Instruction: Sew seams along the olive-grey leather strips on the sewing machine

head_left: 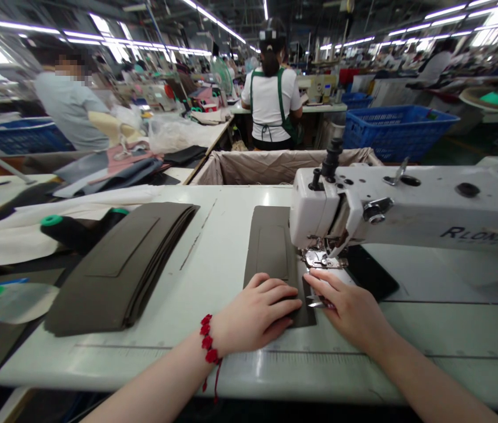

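Note:
A dark olive-grey fabric panel (268, 241) with a stitched rectangular outline lies on the sewing table beside the sewing machine's (337, 205) head. Its right edge runs by the metal presser foot (321, 258). My left hand (260, 311) rests flat on the panel's near part, fingers stretched out. My right hand (346, 305) is just in front of the presser foot, its index fingertip on the panel's edge. Small thread snips (316, 302) are tucked in that hand, blades poking out to the left; their handles are mostly hidden by the fingers.
A stack of matching panels (116, 270) lies on the left of the table (213, 252). Black thread cones (70, 232) stand behind it. A dark phone-like slab (370, 273) sits under the machine arm. Beyond are a cloth-lined bin (253, 167), a blue crate (398, 132) and a seated co-worker (270, 100).

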`<state>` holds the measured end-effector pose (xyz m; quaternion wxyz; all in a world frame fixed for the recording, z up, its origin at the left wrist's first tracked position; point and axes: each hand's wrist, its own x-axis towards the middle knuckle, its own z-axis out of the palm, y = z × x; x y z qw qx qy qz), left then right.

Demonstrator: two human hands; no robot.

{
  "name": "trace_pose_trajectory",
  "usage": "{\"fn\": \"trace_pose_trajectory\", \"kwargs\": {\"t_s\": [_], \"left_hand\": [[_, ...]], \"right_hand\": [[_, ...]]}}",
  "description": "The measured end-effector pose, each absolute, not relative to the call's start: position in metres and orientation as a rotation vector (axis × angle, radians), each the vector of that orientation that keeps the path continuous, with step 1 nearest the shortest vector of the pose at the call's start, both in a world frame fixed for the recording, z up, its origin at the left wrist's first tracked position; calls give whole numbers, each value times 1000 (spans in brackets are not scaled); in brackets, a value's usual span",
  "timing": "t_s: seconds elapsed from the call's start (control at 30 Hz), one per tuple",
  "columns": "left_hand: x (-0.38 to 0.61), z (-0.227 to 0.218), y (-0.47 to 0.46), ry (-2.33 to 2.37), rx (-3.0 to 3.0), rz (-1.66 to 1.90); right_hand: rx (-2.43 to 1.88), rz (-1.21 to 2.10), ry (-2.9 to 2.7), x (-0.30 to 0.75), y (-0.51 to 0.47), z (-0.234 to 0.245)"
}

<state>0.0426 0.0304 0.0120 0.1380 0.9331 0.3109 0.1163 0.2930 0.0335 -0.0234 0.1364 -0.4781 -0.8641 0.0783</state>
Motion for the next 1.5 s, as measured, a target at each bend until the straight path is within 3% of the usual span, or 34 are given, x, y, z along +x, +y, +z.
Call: {"fn": "trace_pose_trajectory", "kwargs": {"t_s": [1.5], "left_hand": [[47,-13,44,1333,2617,369]], "right_hand": [[-1376,292,-2497,295,35,-26]]}}
